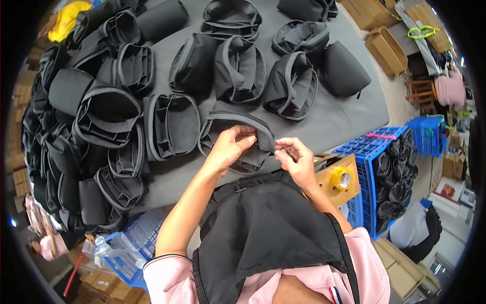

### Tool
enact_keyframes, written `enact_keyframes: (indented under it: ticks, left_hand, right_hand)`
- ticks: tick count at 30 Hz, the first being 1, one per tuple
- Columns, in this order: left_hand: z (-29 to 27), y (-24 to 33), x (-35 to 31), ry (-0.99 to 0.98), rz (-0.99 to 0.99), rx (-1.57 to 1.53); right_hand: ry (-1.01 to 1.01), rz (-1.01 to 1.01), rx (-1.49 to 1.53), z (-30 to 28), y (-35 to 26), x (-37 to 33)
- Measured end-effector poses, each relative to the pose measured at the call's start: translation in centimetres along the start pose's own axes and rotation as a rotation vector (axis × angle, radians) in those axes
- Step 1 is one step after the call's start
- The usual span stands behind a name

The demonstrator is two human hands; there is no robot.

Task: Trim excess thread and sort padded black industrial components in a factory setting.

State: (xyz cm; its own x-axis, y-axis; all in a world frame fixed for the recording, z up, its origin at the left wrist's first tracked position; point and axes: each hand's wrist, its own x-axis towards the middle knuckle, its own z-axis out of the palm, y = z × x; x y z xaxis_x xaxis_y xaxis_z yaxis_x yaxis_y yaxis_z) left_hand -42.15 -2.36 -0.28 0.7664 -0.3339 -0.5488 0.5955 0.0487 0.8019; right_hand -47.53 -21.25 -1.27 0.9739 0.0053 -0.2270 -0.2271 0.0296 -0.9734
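In front of me at the table's near edge lies a black zippered pouch [243, 117], unzipped, its mouth facing up toward me. My left hand [230, 148] reaches over its opening, thumb and fingers pinched on the pouch's inner edge. At the pouch's right rim, my right hand [296, 154] has thumb and forefinger closed near the zipper end; whatever small part sits between those fingertips is hidden. Behind it stand more pouches of the same kind, among them an open pouch [240, 70] and another open pouch [292, 85].
A large heap of black pouches [71, 91] covers the table's left side. The grey table [349, 114] ends at my right, beside a blue crate [367, 167] full of pouches. A yellow tape roll [341, 179] rests on a wooden board [324, 177]. Another blue crate [124, 258] stands lower left.
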Motion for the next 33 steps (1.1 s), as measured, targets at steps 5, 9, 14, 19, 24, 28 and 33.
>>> enact_keyframes:
  ticks: [5, 9, 14, 19, 24, 28, 33]
  left_hand:
    - [-0.1, 0.2, 0.5, -0.089, -0.010, -0.032]
    - [-0.1, 0.4, 0.3, -0.022, 0.020, 0.110]
    - [0.8, 5.3, -1.6, 0.041, 0.035, 0.643]
    - [-0.1, 0.1, 1.2, 0.211, 0.094, 0.687]
    - [0.3, -1.5, 2.3, 0.243, 0.183, 0.753]
    - [0.4, -1.4, 2.7, 0.241, 0.129, 0.715]
    - [0.8, -1.2, 2.9, 0.241, 0.097, 0.710]
  right_hand:
    - [0.077, -0.003, -0.127, 0.9, 0.3, 0.8]
    - [0.059, 0.169, 0.115, 1.4, -0.6, 2.9]
    - [-0.049, 0.231, 0.351, 1.5, -3.1, 4.4]
    - [-0.048, 0.364, 0.308, 1.8, -0.3, 5.3]
    - [0.130, 0.178, 0.166, 1.1, 1.4, 3.6]
    - [0.123, 0.144, -0.069, -0.1, 1.8, 2.4]
    - [0.154, 0.026, -0.142, 0.3, 1.8, 3.7]
